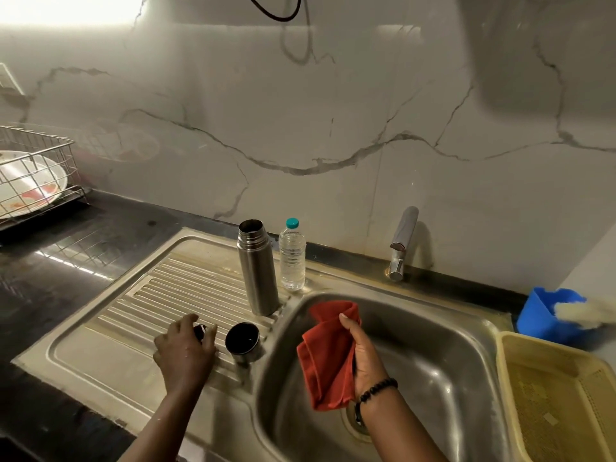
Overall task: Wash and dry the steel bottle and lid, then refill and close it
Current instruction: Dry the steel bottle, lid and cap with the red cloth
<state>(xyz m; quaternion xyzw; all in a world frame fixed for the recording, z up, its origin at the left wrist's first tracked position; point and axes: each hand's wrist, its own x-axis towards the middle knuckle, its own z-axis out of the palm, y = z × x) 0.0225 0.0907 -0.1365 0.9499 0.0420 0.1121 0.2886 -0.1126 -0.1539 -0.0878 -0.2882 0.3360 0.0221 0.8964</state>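
The steel bottle [257,268] stands upright and uncapped on the ribbed drainboard [110,331], at its right end. Its steel cup lid [242,341] sits mouth-up just in front of it. My left hand [185,351] is curled over a small dark stopper [200,331] on the drainboard, left of the cup lid; most of the stopper is hidden. My right hand [361,358] grips a red cloth [328,355] above the sink basin [433,355]. A clear plastic water bottle [292,258] with a teal cap stands right behind the steel bottle.
The tap [401,243] rises at the back of the sink. A yellow plastic basket [560,395] and a blue holder [550,315] with a scrubber sit to the right. A wire dish rack [36,171] with a plate stands on the dark counter at far left.
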